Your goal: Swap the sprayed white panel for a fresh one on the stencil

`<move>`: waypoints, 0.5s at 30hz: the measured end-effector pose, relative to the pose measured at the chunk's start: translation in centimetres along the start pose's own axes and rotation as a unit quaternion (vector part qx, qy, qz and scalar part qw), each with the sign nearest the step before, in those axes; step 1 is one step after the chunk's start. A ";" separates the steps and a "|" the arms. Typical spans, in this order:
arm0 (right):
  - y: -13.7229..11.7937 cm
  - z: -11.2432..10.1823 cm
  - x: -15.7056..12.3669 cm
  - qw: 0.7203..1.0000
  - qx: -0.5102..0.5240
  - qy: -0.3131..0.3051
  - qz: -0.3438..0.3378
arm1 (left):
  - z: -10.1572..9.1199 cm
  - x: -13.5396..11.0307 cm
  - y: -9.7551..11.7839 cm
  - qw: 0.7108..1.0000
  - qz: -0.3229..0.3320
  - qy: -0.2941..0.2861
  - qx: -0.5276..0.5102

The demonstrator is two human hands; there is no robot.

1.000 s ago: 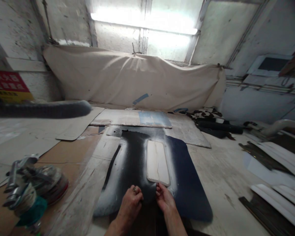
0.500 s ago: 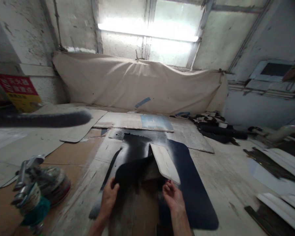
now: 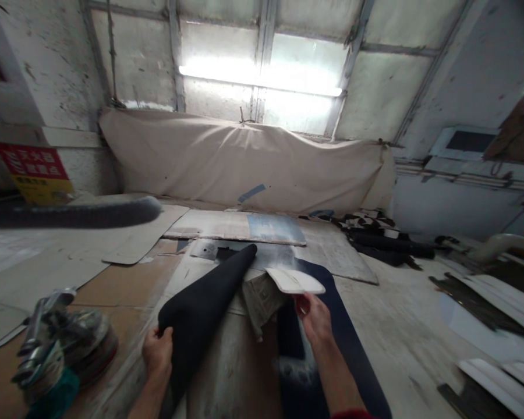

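- Head view, hands: the left hand reaches forward low on the left, fingers curled and pinching the near edge of a black sheet that is lifted and folded over. The right hand is raised at centre, its fingertips closed on the near edge of a white panel, held tilted off the floor.
- Head view, surroundings: cardboard and dusty boards cover the work floor; a navy mat lies under the right forearm. A beige drop cloth hangs along the back wall beneath a bright strip light. A spray gun sits at the left, out of focus.
- Head view, the sheet: matte black, bent into a long curved fold running from the left hand toward the white panel, with crumpled paper exposed beneath it.
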State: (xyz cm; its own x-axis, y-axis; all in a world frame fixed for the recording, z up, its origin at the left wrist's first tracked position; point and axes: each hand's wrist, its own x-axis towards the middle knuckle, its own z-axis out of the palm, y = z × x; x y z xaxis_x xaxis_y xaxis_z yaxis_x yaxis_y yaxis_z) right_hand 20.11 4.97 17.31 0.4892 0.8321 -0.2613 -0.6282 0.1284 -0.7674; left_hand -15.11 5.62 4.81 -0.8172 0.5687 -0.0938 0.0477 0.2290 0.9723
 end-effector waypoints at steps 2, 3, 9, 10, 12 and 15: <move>-2.1 2.7 1.4 1.000 -0.019 0.001 -0.019 | 0.1 -0.6 -1.2 1.000 -0.010 -0.014 0.020; -3.4 4.0 2.2 0.999 -0.023 -0.001 -0.024 | 0.2 -0.8 -1.7 0.999 -0.015 -0.017 0.029; -11.9 9.7 6.8 1.000 -0.017 -0.014 -0.004 | 0.5 -1.6 -2.1 0.997 -0.009 -0.026 0.066; -12.9 10.1 7.2 1.000 -0.014 -0.018 -0.004 | 0.6 -1.8 -1.9 0.997 -0.003 -0.032 0.066; -14.6 10.9 7.6 1.000 -0.008 -0.025 -0.011 | 0.8 -2.3 -1.4 0.997 0.010 -0.045 0.060; -17.2 12.1 7.5 0.998 -0.001 -0.029 -0.047 | 1.1 -3.0 -0.8 0.997 0.025 -0.055 0.040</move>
State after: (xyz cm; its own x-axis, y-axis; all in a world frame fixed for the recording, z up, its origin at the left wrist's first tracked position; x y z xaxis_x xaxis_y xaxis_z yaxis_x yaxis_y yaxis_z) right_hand 27.30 15.54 35.65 0.5101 0.8461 -0.1544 -0.5805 0.2062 -0.7877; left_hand -12.08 4.59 4.13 -0.7446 0.6636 -0.0728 0.1356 0.2571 0.9568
